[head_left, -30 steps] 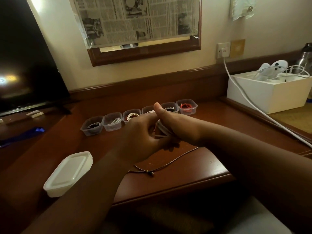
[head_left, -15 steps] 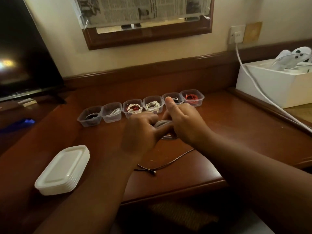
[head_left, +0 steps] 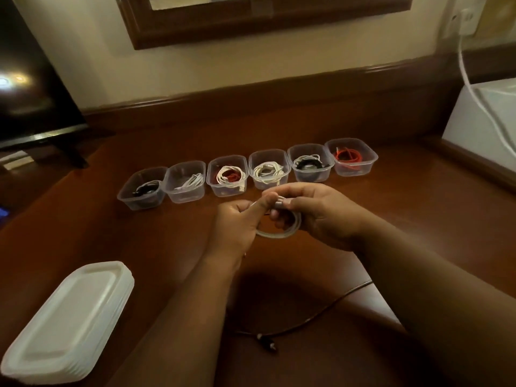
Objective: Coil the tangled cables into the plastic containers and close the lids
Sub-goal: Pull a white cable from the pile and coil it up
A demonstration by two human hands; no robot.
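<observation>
My left hand (head_left: 237, 222) and my right hand (head_left: 315, 216) together hold a coiled white cable (head_left: 282, 233) just above the desk, its loop hanging between them. Behind the hands stands a row of several clear plastic containers (head_left: 310, 174) without lids, each with a coiled cable inside: black, white, white with red, white, black with white, red. A stack of white lids (head_left: 67, 322) lies at the near left. A thin dark cable (head_left: 312, 317) trails across the desk under my right forearm.
A dark TV screen (head_left: 30, 88) stands at the far left on the wooden desk (head_left: 418, 208). A white box (head_left: 480, 121) sits at the right with a white cord (head_left: 474, 90) running from a wall socket. A framed mirror hangs above.
The view has tilted down and closer. My hands have lowered a little toward the desk, and the white cable's loop now shows as a full ring between them.
</observation>
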